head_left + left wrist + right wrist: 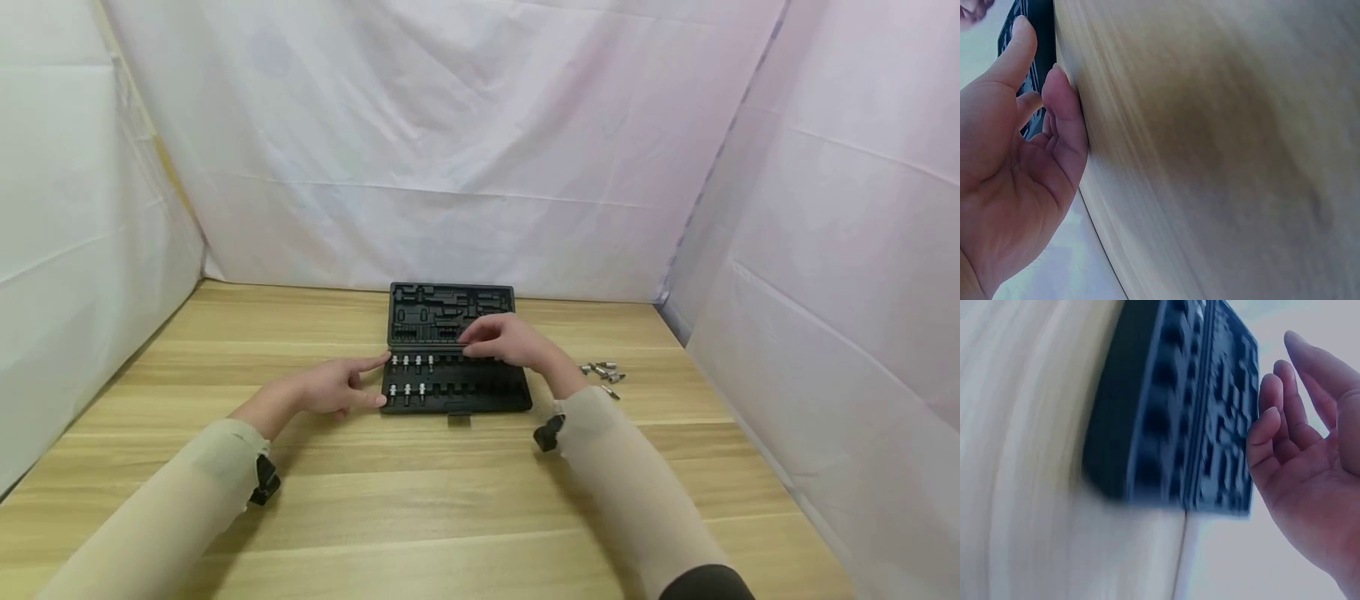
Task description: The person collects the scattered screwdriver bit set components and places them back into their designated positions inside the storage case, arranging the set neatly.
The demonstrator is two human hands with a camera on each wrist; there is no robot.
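Note:
A black molded tool case [491,402] lies opened flat on the wooden table. Its front half holds several silver bit sockets [407,391] standing in two rows at the left; the slots to the right of them look vacant. My left hand [330,388] is at the case's left end, index finger by the hinge corner and thumb touching the front corner. Over the middle of the case hovers my right hand [510,340], fingers loosely bent. In the right wrist view its fingers [1266,425] are parted, with nothing seen between them.
Several loose bit sockets [606,372] lie in a small heap on the table [420,508], right of the case. White sheets [420,150] hang at the back and both sides. A dark latch [459,420] sticks out at the case's front edge.

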